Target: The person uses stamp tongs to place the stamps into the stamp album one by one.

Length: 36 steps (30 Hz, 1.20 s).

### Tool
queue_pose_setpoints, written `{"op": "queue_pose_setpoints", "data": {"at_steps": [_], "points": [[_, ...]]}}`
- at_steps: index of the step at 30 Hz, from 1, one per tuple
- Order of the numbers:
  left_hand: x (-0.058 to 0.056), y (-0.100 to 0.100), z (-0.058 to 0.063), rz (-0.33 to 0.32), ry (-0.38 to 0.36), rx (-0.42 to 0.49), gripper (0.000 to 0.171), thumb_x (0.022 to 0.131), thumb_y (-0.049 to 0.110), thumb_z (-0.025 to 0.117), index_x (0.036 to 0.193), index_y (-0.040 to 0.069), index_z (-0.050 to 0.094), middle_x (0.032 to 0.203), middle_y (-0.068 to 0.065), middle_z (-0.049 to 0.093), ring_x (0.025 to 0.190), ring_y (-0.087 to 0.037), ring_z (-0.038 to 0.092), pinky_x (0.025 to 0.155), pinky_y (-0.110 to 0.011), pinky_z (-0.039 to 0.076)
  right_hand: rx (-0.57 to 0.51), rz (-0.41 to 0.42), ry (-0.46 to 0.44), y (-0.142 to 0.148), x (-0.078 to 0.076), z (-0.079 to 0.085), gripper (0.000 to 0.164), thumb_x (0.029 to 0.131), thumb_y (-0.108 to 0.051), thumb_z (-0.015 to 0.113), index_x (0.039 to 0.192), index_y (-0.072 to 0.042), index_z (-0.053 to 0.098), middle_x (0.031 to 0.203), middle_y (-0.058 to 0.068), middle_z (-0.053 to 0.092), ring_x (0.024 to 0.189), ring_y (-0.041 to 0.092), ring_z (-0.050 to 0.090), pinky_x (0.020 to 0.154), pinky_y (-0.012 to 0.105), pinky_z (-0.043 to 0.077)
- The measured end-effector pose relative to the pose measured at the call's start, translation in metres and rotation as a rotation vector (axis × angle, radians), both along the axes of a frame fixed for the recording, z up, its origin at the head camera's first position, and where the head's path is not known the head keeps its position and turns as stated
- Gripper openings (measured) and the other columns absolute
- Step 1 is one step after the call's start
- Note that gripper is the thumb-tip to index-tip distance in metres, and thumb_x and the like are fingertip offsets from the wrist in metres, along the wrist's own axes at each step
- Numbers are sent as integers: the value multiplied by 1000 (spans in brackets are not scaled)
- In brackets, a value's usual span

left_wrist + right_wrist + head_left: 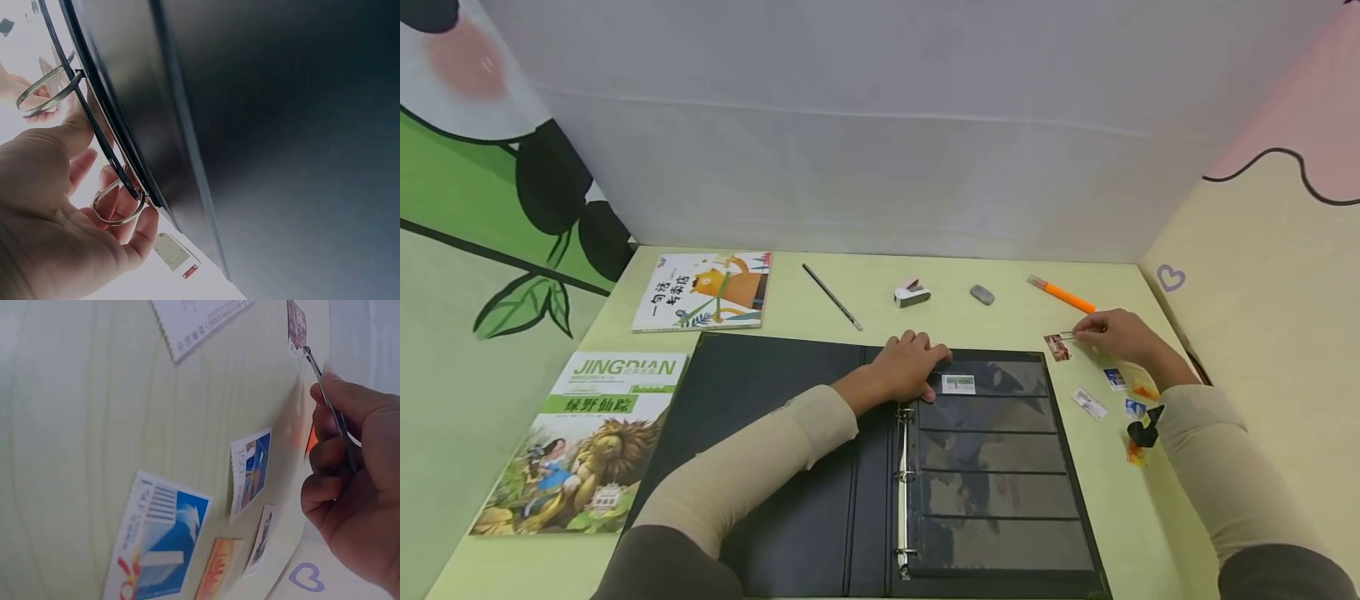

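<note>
A black ring binder (pixel 782 417) lies spread out, with a stamp page (pixel 1000 493) of clear strip pockets on its right side. A small green-and-white stamp (pixel 958 384) sits in the top pocket. My left hand (pixel 901 368) rests at the page's top left corner, fingers loosely bent near the metal rings (pixel 119 220). At the binder's right, my right hand (pixel 1116 335) holds metal tweezers (pixel 337 419) between thumb and fingers. Their tips touch the edge of a reddish-brown stamp (pixel 296 330); whether they grip it I cannot tell.
Several loose stamps, among them a pale one (pixel 1089 404) and a blue one (pixel 1115 379), lie right of the binder. An orange pen (pixel 1063 295), grey eraser (pixel 982 294), stapler (pixel 912 295) and pencil (pixel 832 297) lie behind. Two books (pixel 700 292) are at left.
</note>
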<state>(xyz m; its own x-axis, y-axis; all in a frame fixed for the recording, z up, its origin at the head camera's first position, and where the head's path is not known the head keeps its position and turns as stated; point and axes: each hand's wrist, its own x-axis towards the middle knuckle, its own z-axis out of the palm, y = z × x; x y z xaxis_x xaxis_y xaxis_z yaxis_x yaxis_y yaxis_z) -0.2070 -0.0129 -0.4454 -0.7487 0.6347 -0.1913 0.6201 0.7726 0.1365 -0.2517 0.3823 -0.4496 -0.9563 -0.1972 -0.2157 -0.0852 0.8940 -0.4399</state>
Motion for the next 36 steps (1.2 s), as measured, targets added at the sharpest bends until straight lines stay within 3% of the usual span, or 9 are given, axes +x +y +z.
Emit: {"op": "queue_pose_setpoints", "data": {"at_steps": [11,19,23,29,36], "points": [[-1,-1,1,2,11,-6,64,83,51,66,140,31,42,124,-4,49,110,-22,44,92,-41,39,114,77,24,6,1,6,25,94,-30,59,101,-10,73,98,8,70,85,21,56,73,32,41],[-3,-5,-2,12,13,-15,64,83,51,65,140,32,41,124,-4,49,111,-22,44,92,-42,39,61,50,-34,12,-2,14,37,98,-33,52,116,-4,67,96,10,65,79,20,51,64,30,40],[-2,-6,-2,11,13,-5,65,83,51,66,140,32,42,124,-4,49,110,-22,44,92,-42,40,67,64,-13,9,-6,13,40,98,-37,51,117,-5,68,107,14,67,88,23,54,73,34,43],[0,-4,1,10,-3,6,64,83,50,66,140,31,42,123,-4,49,109,-21,44,91,-41,39,42,116,-31,0,-11,13,32,99,-30,52,113,-7,70,117,19,65,105,32,56,91,53,43],[2,-2,3,3,-10,7,64,83,50,66,140,31,42,123,-4,49,109,-21,44,90,-40,38,75,173,-65,1,-15,14,24,98,-25,53,104,-10,72,101,7,68,90,21,52,78,34,40]]}}
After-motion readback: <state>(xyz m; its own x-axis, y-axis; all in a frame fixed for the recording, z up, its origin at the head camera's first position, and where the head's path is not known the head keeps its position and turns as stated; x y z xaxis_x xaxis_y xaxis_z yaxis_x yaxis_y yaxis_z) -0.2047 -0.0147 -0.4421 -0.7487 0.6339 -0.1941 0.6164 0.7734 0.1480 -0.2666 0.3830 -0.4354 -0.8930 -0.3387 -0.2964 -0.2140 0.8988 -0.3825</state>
